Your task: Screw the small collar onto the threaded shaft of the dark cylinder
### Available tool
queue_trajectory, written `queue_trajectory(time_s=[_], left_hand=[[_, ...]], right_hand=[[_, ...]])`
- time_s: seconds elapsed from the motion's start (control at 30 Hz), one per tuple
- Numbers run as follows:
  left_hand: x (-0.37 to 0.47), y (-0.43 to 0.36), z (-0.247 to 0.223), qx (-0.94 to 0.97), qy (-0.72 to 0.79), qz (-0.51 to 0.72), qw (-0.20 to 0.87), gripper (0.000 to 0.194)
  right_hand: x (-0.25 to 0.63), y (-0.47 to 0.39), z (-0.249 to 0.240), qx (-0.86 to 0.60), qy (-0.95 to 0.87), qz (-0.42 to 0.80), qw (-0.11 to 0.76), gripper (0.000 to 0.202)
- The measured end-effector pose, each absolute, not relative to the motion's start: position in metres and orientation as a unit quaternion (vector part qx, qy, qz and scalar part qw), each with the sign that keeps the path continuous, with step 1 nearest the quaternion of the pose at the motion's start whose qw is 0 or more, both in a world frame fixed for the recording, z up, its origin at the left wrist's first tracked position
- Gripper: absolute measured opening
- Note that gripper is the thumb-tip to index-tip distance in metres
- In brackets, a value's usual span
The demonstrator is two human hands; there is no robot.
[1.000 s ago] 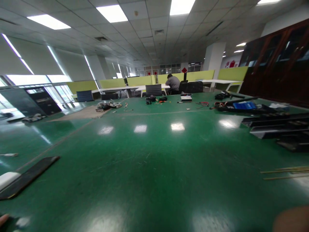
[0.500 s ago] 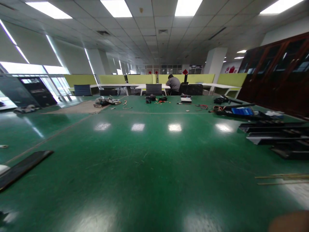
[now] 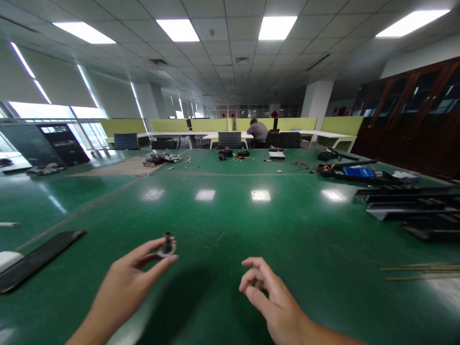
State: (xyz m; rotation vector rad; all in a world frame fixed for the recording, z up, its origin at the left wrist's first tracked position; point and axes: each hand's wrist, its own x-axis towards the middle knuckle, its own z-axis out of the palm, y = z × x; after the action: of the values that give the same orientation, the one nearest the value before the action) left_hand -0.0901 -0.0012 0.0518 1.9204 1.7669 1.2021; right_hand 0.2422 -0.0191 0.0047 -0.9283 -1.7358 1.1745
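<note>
Part (image 3: 167,245) in left hand (image 3: 130,277), above table (image 3: 230,215)

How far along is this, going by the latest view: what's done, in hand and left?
Done: no finished result is visible. In hand: the left hand pinches a small dark part with a pale ring above the green surface; the right hand looks empty. Left: the part is not set down; beyond that, I can't tell.

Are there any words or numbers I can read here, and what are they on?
No words or numbers can be read.
Small dark-and-pale part in the left hand: no readable marking, too blurred.
Blue item: too small to read.
Red diamond sign: too small to read.
</note>
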Motion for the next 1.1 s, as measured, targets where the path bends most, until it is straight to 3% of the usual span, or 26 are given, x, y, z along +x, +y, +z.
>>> queue_trajectory(time_s=[0.1,0.3,0.43,0.77,1.1], left_hand=[[-0.028,0.008,0.046,0.758,0.513,0.345,0.209,0.038],[0.031,0.010,0.027,0.771,0.487,0.321,0.254,0.042],[0.026,0.004,0.011,0.763,0.479,0.316,0.296,0.025],[0.023,0.002,0.003,0.815,0.375,0.326,0.298,0.032],[0.026,0.000,-0.001,0.837,0.316,0.346,0.284,0.034]], right_hand=[[0.254,-0.007,0.001,-0.383,-0.735,0.411,0.379,0.072],[0.263,0.004,0.000,-0.392,-0.750,0.397,0.356,0.081],[0.261,0.000,0.007,-0.360,-0.768,0.399,0.348,0.070],[0.255,-0.001,0.014,-0.378,-0.781,0.358,0.346,0.031],[0.255,-0.006,0.009,-0.387,-0.803,0.316,0.324,0.009]])
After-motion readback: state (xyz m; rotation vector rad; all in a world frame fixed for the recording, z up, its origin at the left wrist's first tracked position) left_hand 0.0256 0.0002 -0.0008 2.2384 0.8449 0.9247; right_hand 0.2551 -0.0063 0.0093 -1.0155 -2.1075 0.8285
